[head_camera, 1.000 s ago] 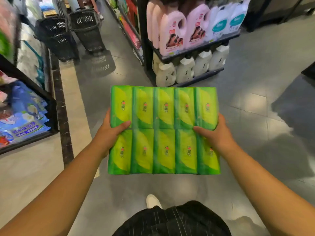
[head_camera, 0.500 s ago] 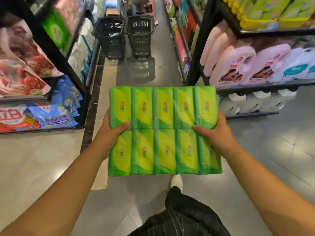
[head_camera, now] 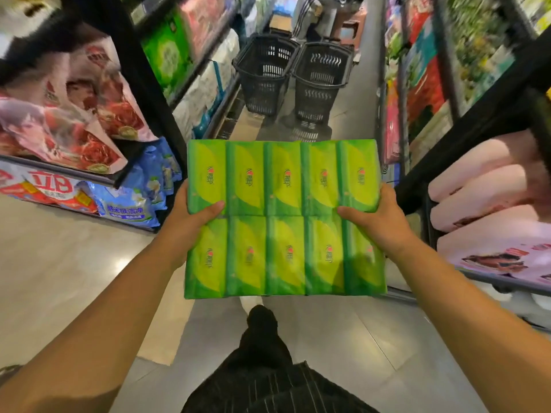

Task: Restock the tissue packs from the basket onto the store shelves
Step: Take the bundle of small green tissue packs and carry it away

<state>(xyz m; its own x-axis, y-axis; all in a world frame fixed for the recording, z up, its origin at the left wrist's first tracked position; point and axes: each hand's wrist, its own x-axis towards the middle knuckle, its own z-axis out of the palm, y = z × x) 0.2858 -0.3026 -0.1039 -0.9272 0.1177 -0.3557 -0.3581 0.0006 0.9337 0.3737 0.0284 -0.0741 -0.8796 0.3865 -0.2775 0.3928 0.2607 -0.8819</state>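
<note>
To my right I see pale pink jugs (head_camera: 483,186) packed side by side. To my left, blue bags (head_camera: 131,201) sit low down, with red-and-pink bags (head_camera: 89,126) just above them. A glossy tiled floor (head_camera: 59,263) runs between.

Bright aisle, blurred, warped edges

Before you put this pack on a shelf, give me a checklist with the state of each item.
1. Left hand grips the tissue pack at its left edge, thumb on top: ok.
2. Right hand grips its right edge, thumb on top: ok.
3. Pack held flat, not sagging: ok.
4. Way ahead: two black baskets stand in it: not ok.
5. Free slot for it on the shelves: blurred, cannot tell.
</note>
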